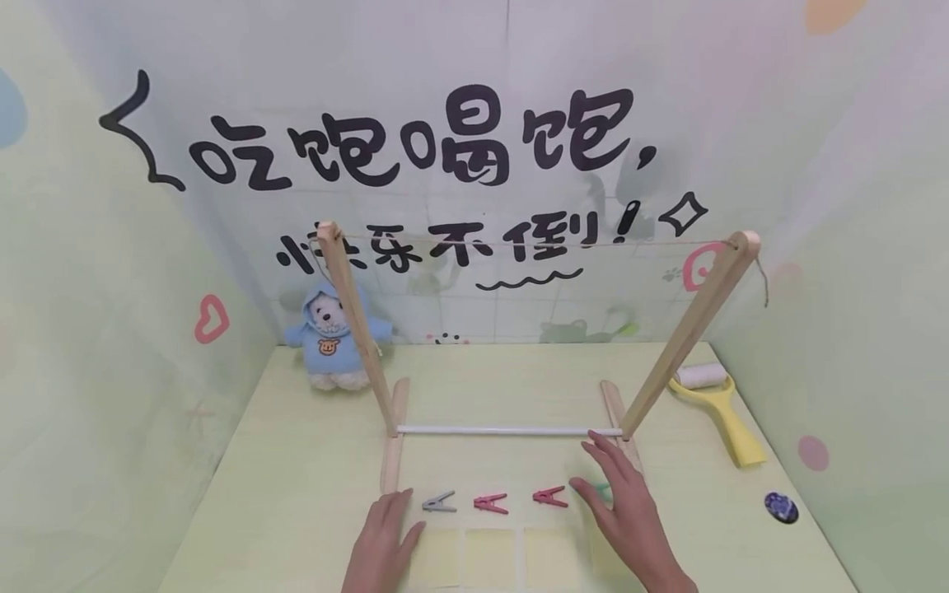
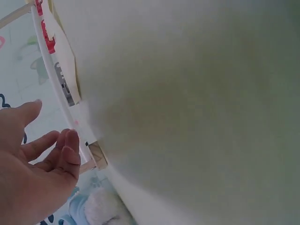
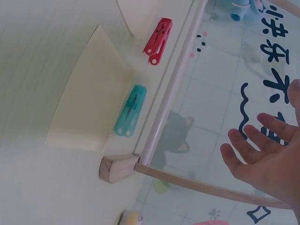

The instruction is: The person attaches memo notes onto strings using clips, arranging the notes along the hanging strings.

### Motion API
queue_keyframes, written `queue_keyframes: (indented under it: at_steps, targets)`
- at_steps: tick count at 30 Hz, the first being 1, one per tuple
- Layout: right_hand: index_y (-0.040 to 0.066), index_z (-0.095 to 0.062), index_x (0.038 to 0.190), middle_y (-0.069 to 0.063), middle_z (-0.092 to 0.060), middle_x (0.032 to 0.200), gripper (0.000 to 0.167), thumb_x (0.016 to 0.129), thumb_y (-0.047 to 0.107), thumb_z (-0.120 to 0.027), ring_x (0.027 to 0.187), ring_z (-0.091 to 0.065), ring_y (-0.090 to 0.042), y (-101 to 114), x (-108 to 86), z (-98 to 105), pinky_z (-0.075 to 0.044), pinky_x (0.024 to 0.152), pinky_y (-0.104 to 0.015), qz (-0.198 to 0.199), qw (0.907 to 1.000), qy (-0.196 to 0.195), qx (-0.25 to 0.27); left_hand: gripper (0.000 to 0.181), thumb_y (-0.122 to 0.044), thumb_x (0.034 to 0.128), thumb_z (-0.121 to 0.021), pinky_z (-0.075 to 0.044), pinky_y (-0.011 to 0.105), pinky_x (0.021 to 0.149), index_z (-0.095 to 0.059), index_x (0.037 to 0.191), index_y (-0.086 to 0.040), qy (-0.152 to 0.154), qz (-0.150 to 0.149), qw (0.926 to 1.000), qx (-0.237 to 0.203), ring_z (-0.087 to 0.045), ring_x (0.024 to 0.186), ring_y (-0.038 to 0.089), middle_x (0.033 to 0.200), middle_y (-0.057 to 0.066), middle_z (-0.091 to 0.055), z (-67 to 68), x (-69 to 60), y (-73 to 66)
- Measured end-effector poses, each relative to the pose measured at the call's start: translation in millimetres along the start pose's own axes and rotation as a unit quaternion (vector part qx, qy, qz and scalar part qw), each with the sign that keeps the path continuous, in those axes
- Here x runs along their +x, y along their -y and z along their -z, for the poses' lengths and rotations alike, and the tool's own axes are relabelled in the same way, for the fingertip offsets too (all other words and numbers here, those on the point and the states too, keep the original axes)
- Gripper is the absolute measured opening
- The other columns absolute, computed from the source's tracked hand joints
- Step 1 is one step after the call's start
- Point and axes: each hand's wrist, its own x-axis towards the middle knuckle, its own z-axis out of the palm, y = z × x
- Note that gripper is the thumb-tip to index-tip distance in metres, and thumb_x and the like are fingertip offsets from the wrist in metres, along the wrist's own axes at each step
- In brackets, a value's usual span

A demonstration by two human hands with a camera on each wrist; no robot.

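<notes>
My left hand (image 1: 381, 535) is held near the left foot of a wooden frame, its fingers relaxed and holding nothing. The right hand (image 1: 626, 511), fingers spread, hovers over the frame's right foot and partly covers a green clothespin (image 3: 131, 111). Between the hands lie a grey clothespin (image 1: 440, 501), a pink clothespin (image 1: 491, 503) and a red clothespin (image 1: 550, 496) in a row. Several pale yellow paper squares (image 1: 489, 556) lie in front of them. The wooden frame (image 1: 689, 329) has two posts, a white crossbar (image 1: 504, 430) low down and a string (image 1: 519, 243) tied across the top.
A plush toy in a blue hoodie (image 1: 331, 346) sits behind the left post. On the right lie a yellow-handled lint roller (image 1: 730, 420) and a dark blue oval object (image 1: 782, 507). Printed cloth walls (image 1: 111, 371) enclose the table at the back and sides.
</notes>
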Motion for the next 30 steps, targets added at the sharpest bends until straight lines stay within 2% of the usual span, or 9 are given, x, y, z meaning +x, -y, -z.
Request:
queue_keyframes:
  at_steps: [4,6,9,11,16,17,22,24,30]
  targets:
    - [0.002,-0.071,0.136,-0.013,-0.067,0.150,0.051,0.088,0.009,-0.089,0.132,-0.064,-0.037,7,5.1,-9,-0.036,0.108,-0.014,0.013,0.9997,0.013,0.016,0.060,-0.026,0.0868,-0.094,-0.062,0.053,0.092,-0.067,0.134,-0.001,0.069,0.071,0.9944,-0.039,-0.065,0.113,0.035,0.125,0.014,-0.061,-1.5,-6.7,0.4]
    - [0.003,-0.072,0.135,-0.013,-0.068,0.148,0.050,0.088,0.010,-0.089,0.131,-0.066,-0.037,11,7.6,-13,-0.043,0.108,-0.020,0.018,0.9995,0.020,0.015,0.062,-0.026,0.0834,-0.096,-0.062,0.054,0.090,-0.067,0.133,-0.001,0.083,0.086,0.9912,-0.058,-0.064,0.112,0.035,0.126,0.015,-0.060,-1.3,-8.2,2.1]
    - [0.005,-0.073,0.134,-0.013,-0.068,0.147,0.049,0.089,0.012,-0.089,0.129,-0.067,-0.037,17,10.9,-21,-0.056,0.100,-0.041,0.029,0.9987,0.040,0.008,0.066,-0.024,0.0784,-0.099,-0.062,0.053,0.088,-0.067,0.132,-0.005,0.099,0.098,0.9875,-0.072,-0.061,0.113,0.034,0.128,0.014,-0.057,-1.2,-9.4,4.0]
    - [0.006,-0.073,0.134,-0.014,-0.069,0.144,0.048,0.090,0.014,-0.089,0.125,-0.069,-0.034,22,12.5,-31,-0.058,0.095,-0.054,0.049,0.9971,0.058,-0.006,0.066,-0.021,0.0764,-0.100,-0.062,0.053,0.088,-0.066,0.132,-0.008,0.111,0.105,0.9849,-0.082,-0.059,0.114,0.033,0.129,0.012,-0.056,-1.8,-9.3,5.2]
    - [0.004,-0.072,0.132,-0.012,-0.072,0.136,0.049,0.091,0.024,-0.089,0.122,-0.070,-0.030,39,7.6,-74,-0.058,0.099,-0.053,0.119,0.9829,0.137,-0.028,0.056,-0.016,0.0761,-0.099,-0.060,0.046,0.087,-0.069,0.123,-0.015,0.135,0.131,0.9771,-0.100,-0.052,0.113,0.027,0.128,0.007,-0.053,-2.5,-8.4,6.7]
    - [0.006,-0.071,0.133,-0.010,-0.072,0.134,0.049,0.094,0.031,-0.087,0.124,-0.068,-0.030,36,3.0,-91,-0.058,0.099,-0.051,0.137,0.9792,0.148,-0.024,0.052,-0.016,0.0766,-0.099,-0.059,0.044,0.085,-0.070,0.120,-0.016,0.138,0.131,0.9764,-0.102,-0.050,0.113,0.026,0.128,0.006,-0.052,-2.7,-8.3,7.7]
    - [0.008,-0.072,0.130,-0.005,-0.072,0.128,0.047,0.093,0.032,-0.087,0.121,-0.065,-0.028,50,-3.0,-134,-0.057,0.097,-0.050,0.170,0.9641,0.201,-0.030,0.044,-0.018,0.0781,-0.098,-0.055,0.036,0.080,-0.071,0.113,-0.016,0.143,0.101,0.9775,-0.117,-0.047,0.113,0.027,0.126,0.007,-0.049,-4.8,-7.0,14.4]
    - [0.007,-0.074,0.126,-0.005,-0.073,0.125,0.046,0.089,0.027,-0.091,0.119,-0.064,-0.027,61,0.0,-139,-0.057,0.097,-0.049,0.171,0.9605,0.214,-0.047,0.043,-0.020,0.0784,-0.098,-0.055,0.034,0.080,-0.072,0.112,-0.014,0.147,0.094,0.9776,-0.117,-0.046,0.113,0.027,0.125,0.007,-0.048,-5.0,-5.7,16.1]
    - [0.011,-0.076,0.122,-0.003,-0.069,0.124,0.044,0.087,0.031,-0.092,0.120,-0.061,-0.026,66,-2.4,-155,-0.056,0.101,-0.047,0.165,0.9549,0.230,-0.089,0.042,-0.023,0.0785,-0.098,-0.051,0.026,0.078,-0.074,0.111,-0.010,0.155,0.099,0.9753,-0.121,-0.044,0.110,0.025,0.122,0.005,-0.048,-4.7,-3.4,18.2]
